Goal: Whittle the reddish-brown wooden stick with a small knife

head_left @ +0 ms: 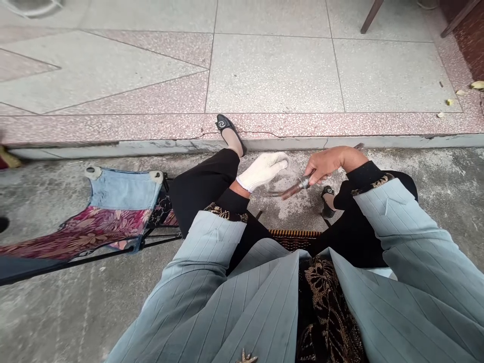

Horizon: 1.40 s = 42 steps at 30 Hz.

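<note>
A white knitted glove covers my left hand (263,170), held in front of my left knee with its fingers curled and the thumb pressed to them. Whatever may be between those fingers is hidden or too small to name. My bare right hand (327,164) is wrapped round a worn, stick-like tool (295,188). Its brown front part slants down and left, with a grey band like wire or tape by my fingers; the tip is smeared by motion. A narrow grey-brown end (358,146) shows beyond my right wrist. My two hands are apart, above the concrete.
A low stone step (170,146) runs across in front, with my left shoe (229,132) at its edge. On the left stands a folding chair (124,189) with denim and flowered cloth. A woven seat (295,239) is under me. Furniture legs (372,15) stand at the upper right.
</note>
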Each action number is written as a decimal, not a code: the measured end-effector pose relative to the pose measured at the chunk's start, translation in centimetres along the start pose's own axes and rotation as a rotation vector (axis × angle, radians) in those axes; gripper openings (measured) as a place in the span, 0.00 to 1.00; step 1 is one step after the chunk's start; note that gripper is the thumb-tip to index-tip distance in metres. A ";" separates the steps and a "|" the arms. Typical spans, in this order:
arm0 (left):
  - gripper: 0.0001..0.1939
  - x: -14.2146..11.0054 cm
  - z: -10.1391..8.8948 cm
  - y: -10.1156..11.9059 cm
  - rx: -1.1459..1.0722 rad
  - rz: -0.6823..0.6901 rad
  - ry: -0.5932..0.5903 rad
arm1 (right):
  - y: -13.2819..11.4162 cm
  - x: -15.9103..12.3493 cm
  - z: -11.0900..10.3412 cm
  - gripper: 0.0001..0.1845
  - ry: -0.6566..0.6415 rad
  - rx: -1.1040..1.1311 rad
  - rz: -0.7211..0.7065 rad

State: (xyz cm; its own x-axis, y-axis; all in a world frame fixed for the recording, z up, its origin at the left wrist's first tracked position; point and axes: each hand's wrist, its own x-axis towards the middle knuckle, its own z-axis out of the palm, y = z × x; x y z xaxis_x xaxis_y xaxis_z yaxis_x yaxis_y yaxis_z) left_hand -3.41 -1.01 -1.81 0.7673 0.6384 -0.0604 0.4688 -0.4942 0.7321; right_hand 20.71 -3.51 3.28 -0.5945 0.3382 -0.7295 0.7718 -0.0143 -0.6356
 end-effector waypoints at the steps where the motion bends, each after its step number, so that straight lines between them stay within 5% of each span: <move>1: 0.16 0.1 0.2 0.0 -0.025 -0.010 0.015 | -0.1 -0.5 0.0 0.20 0.014 0.094 -0.116; 3: 0.17 0.3 0.6 0.0 -0.098 -0.017 0.047 | -0.2 -1.7 -0.2 0.22 0.219 0.264 -0.288; 5: 0.17 0.4 1.1 0.1 -0.184 -0.014 0.042 | -0.1 -2.7 -0.4 0.20 0.516 0.389 -0.307; 7: 0.17 0.4 1.6 0.3 -0.234 0.003 -0.026 | 0.1 -3.1 -0.7 0.20 0.740 0.434 -0.227; 10: 0.17 0.2 2.0 0.7 -0.198 0.041 -0.146 | 0.5 -2.8 -1.2 0.18 0.887 0.300 0.009; 14: 0.18 0.2 2.2 0.8 -0.132 0.087 -0.180 | 0.8 -1.6 -1.7 0.16 0.876 -0.094 0.321; 22: 0.18 -0.3 1.2 0.4 -0.076 0.078 -0.148 | 0.7 1.1 -0.9 0.16 0.604 -0.395 0.468; 26: 0.17 -0.3 0.4 0.1 -0.019 0.025 -0.055 | 0.0 1.1 0.2 0.13 0.310 -0.381 0.356; 28: 0.17 -0.2 0.2 -0.2 -0.001 0.005 -0.034 | -0.2 0.6 0.7 0.12 0.097 -0.232 0.185; 30: 0.17 -0.2 0.3 -0.6 -0.017 -0.013 -0.026 | -0.4 -0.2 1.2 0.13 0.026 -0.034 -0.023; 33: 0.19 -0.8 1.3 -0.8 -0.097 -0.006 -0.023 | -0.4 -1.7 1.9 0.16 0.182 0.194 -0.237; 36: 0.21 -1.8 3.1 -0.5 -0.156 -0.034 -0.003 | -0.4 -2.4 3.1 0.17 0.357 0.411 -0.309; 42: 0.20 -3.6 6.6 0.3 -0.032 0.014 -0.047 | 0.3 -0.7 4.7 0.14 0.695 0.549 -0.107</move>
State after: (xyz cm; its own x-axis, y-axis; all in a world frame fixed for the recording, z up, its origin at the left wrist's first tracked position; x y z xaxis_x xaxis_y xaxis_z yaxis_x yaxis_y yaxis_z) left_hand -3.15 -7.38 -5.81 0.7936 0.6029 -0.0816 0.4444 -0.4830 0.7545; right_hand 20.33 -8.14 2.44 -0.2487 0.8553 -0.4545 0.3971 -0.3380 -0.8533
